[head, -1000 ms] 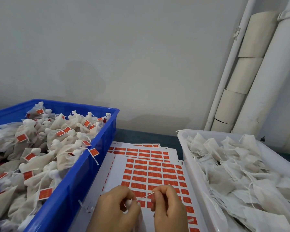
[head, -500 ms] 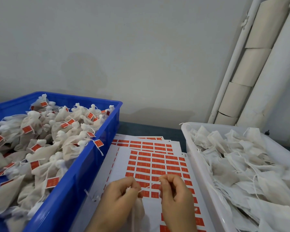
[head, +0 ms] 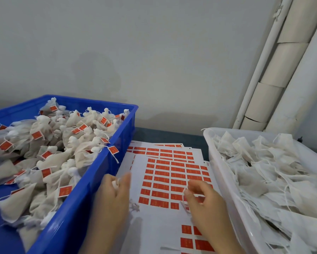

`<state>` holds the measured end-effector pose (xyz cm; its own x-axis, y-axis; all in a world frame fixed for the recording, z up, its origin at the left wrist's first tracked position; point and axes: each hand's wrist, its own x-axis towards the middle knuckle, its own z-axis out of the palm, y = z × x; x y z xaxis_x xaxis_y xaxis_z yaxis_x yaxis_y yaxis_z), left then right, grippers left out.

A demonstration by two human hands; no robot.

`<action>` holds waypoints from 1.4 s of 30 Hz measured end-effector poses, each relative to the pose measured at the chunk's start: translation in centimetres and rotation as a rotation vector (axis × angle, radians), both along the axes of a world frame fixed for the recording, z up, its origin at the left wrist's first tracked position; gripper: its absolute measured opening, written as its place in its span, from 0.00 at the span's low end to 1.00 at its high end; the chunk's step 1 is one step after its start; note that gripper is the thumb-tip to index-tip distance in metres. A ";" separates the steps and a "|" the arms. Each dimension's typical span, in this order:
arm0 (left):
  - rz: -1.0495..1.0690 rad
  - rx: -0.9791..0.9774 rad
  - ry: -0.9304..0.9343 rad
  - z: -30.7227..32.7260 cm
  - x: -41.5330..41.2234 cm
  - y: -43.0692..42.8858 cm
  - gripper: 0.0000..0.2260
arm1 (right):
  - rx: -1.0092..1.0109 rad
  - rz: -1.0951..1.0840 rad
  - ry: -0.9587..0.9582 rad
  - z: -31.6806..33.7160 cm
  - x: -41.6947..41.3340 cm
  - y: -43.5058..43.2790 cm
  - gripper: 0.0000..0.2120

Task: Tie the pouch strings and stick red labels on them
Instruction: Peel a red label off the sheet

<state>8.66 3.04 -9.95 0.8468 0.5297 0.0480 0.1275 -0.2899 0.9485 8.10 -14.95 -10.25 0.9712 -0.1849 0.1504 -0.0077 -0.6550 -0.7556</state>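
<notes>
Red labels [head: 163, 194] sit in rows on the white label sheet [head: 154, 226], which lies flat on the bench [head: 172, 134] at the near edge, with both hands over it. The left hand [head: 113, 200] is at the sheet's left edge, just beside the wall of the blue crate [head: 102, 167]. Its fingers [head: 125, 180] and thumb are curled round the gathered white top of a pouch [head: 115, 184], of which only a small bunched bit shows between them. The right hand [head: 207, 206] is apart from the left, above the sheet's right side near the white tub [head: 223, 176]. Its fingers [head: 196, 184] are bent and close together, but blur hides whether they pinch anything.

Left of the hands, the blue crate is heaped with tied pouches [head: 49, 158], their necks bunched and a red tag on each string. One tag [head: 113, 150] hangs over the crate's right rim. On the right, the white tub holds untied pouches [head: 275, 173], lying flat and tangled with loose strings.

Beyond the top sheet, more label sheets [head: 163, 151] are fanned out beneath it. Behind them a dark strip of bench runs between crate and tub. A pale grey wall [head: 154, 52] rises at the back. In the right corner a thin white pipe [head: 258, 79] leans beside a beige segmented column [head: 275, 92].
</notes>
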 end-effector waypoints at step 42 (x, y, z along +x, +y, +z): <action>-0.122 0.158 0.056 -1.1 0.1 1.4 0.12 | -0.430 0.534 -0.094 -2.4 5.2 7.0 0.10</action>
